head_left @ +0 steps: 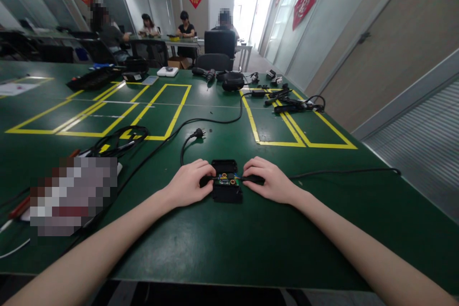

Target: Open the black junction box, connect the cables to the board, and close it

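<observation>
PCB (pixel 228 180) long axis L–R (approx.)

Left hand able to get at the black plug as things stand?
Likely yes: the black plug lies just beyond the left hand, with only its cord seen between, though those fingers now pinch a black lead.

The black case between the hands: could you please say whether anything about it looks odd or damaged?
The black case lies open between the left hand and right hand, exposing its circuit board, which would normally be covered. No breakage shows, though the parts are small.
</observation>
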Tool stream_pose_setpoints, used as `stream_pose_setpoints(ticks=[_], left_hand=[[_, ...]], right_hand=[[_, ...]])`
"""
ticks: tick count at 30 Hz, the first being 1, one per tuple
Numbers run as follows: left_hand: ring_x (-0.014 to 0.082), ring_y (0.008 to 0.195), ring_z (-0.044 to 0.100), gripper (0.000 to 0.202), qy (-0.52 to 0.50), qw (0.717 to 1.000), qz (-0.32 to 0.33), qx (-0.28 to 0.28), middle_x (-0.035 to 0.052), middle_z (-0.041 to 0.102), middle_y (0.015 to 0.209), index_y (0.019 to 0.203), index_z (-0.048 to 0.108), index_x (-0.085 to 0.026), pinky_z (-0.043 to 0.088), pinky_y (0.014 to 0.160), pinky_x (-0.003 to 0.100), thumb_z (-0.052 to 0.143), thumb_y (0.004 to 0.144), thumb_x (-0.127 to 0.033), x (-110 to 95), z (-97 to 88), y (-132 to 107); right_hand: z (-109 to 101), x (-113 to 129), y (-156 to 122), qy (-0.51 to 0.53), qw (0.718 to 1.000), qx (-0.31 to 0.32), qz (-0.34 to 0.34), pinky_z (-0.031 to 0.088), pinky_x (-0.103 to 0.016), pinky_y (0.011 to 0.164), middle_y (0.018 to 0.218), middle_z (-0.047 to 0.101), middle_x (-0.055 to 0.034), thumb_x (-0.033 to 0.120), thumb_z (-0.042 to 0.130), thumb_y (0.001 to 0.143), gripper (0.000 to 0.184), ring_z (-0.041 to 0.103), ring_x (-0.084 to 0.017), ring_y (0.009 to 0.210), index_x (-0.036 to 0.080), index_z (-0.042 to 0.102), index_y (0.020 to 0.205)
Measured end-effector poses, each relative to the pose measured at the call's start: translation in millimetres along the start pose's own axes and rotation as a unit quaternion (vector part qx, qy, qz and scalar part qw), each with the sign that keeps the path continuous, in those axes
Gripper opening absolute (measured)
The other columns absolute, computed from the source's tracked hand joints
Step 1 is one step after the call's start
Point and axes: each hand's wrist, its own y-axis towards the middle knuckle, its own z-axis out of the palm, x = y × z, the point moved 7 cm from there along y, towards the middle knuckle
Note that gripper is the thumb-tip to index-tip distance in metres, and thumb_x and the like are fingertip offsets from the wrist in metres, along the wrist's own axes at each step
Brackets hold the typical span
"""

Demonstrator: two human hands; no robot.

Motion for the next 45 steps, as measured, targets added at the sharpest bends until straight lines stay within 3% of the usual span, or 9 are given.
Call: stream_pose_setpoints(ticks=[6, 10, 19, 28, 33, 45], left_hand=[[0.0182, 0.080, 0.062, 0.008, -0.022, 0.999, -0.005, -0.047, 0.0020, 0.064, 0.084, 0.089, 0.062, -0.020, 0.051, 0.070, 0.028, 0.058, 0.084, -0.014, -0.5, -12.7, 2.9], [0.0159, 0.072, 0.057, 0.009, -0.057, 0.997, 0.027, -0.034, 0.0004, 0.059, 0.079, 0.084, 0.059, -0.020, 0.046, 0.065, 0.026, 0.055, 0.078, -0.014, -8.9, -17.2, 0.6], [0.0143, 0.067, 0.053, 0.009, -0.081, 0.996, 0.029, 0.035, -0.0005, 0.057, 0.076, 0.081, 0.057, -0.020, 0.043, 0.061, 0.025, 0.055, 0.074, -0.015, -12.3, -7.1, -3.2], [0.0142, 0.066, 0.055, 0.010, -0.069, 0.997, 0.033, 0.026, -0.0006, 0.058, 0.076, 0.082, 0.059, -0.020, 0.044, 0.062, 0.024, 0.057, 0.074, -0.014, -12.3, -8.0, -3.6], [0.0133, 0.064, 0.053, 0.008, -0.078, 0.996, 0.038, 0.037, -0.0014, 0.057, 0.074, 0.080, 0.058, -0.020, 0.041, 0.059, 0.024, 0.057, 0.073, -0.015, -14.1, -7.6, -3.8], [0.0122, 0.064, 0.056, 0.009, -0.050, 0.998, 0.013, 0.029, -0.0022, 0.060, 0.075, 0.085, 0.065, -0.020, 0.042, 0.060, 0.022, 0.060, 0.079, -0.016, -4.4, -4.3, -3.5]], right_hand=[[0.9, -2.2, -2.8, 0.022, 0.998, -0.020, 0.049, 0.054, -0.030, 0.066, 0.087, 0.075, -0.0063, 0.032, 0.058, 0.104, 0.020, 0.068, -0.018, 0.071, 0.020, 0.075, 0.103], [-1.3, 11.0, -3.0, 0.060, 0.998, -0.005, 0.031, 0.047, -0.025, 0.057, 0.078, 0.073, -0.0032, 0.031, 0.060, 0.102, 0.019, 0.062, -0.014, 0.059, 0.019, 0.074, 0.098], [3.3, 17.3, -4.3, 0.084, 0.996, 0.024, 0.007, 0.052, -0.026, 0.062, 0.082, 0.077, -0.0046, 0.027, 0.061, 0.101, 0.016, 0.070, -0.016, 0.067, 0.019, 0.074, 0.096], [2.1, 18.6, -4.8, 0.097, 0.995, 0.036, 0.003, 0.054, -0.025, 0.062, 0.086, 0.078, -0.0047, 0.027, 0.068, 0.096, 0.013, 0.071, -0.015, 0.068, 0.019, 0.074, 0.104], [6.3, 19.8, -6.7, 0.103, 0.993, 0.049, -0.010, 0.053, -0.025, 0.060, 0.086, 0.077, -0.0041, 0.040, 0.081, 0.089, 0.029, 0.070, -0.015, 0.065, 0.018, 0.072, 0.106], [9.1, 14.5, -6.0, 0.005, 1.000, 0.026, -0.009, 0.051, -0.025, 0.064, 0.088, 0.077, -0.0048, 0.034, 0.070, 0.097, 0.019, 0.072, -0.016, 0.071, 0.019, 0.072, 0.108]])
